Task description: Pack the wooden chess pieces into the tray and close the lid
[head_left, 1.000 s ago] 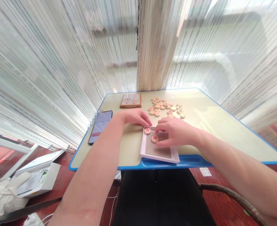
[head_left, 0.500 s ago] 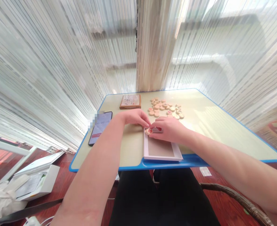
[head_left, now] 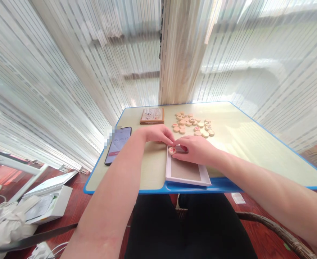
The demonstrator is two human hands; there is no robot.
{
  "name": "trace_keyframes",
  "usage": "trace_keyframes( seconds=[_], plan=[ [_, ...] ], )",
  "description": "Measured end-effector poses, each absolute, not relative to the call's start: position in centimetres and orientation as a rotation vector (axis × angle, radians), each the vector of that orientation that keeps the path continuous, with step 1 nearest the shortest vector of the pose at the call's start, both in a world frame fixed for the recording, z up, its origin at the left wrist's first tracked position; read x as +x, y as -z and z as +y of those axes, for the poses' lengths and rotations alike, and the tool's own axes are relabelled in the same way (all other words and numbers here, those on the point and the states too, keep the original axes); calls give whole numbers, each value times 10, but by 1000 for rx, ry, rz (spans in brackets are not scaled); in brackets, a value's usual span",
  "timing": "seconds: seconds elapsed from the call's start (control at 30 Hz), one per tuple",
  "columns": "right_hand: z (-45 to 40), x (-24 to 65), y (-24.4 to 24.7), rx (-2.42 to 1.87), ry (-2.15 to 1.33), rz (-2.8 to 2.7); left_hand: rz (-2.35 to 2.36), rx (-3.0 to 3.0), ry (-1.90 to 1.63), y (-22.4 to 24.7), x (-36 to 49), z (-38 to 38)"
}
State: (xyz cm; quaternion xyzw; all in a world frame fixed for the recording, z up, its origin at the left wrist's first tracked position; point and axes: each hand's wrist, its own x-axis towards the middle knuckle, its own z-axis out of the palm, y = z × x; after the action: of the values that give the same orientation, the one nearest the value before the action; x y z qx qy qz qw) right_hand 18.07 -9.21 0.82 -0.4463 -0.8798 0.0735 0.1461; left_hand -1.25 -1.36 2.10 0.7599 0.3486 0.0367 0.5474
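A round wooden Chinese chess piece [head_left: 172, 150] with a red character lies face up in the far left corner of a shallow white-rimmed box [head_left: 186, 169]. My right hand [head_left: 194, 148] has its thumb and index finger around this piece. My left hand [head_left: 159, 133] is at the same corner, its fingers closed on the box's far left edge and close to the piece; its fingertips are partly hidden. Beyond my hands lies a loose group of several chess pieces [head_left: 192, 121], some with red or dark characters, others plain side up.
A brown printed box [head_left: 152, 116] lies at the table's far left. A phone [head_left: 118, 145] showing a timer lies by the left edge. The pale table [head_left: 255, 144] has a blue rim. A white open box [head_left: 50, 205] stands on the floor at left.
The view has shifted slightly, so the table things appear a little to the right. Both hands stay at the box's corner, and the red-marked piece now lies flatter there.
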Motion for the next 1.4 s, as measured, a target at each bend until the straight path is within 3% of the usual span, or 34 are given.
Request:
trace_keyframes(
  seconds=[1.13,1.4],
  plan=[
    [-92,180,-10,-1268,-297,-2475,894,1746,-123,-24,-10,-16],
    [-58,213,-10,-1453,-153,-2122,923,1762,-109,-21,-10,-18]
  ],
)
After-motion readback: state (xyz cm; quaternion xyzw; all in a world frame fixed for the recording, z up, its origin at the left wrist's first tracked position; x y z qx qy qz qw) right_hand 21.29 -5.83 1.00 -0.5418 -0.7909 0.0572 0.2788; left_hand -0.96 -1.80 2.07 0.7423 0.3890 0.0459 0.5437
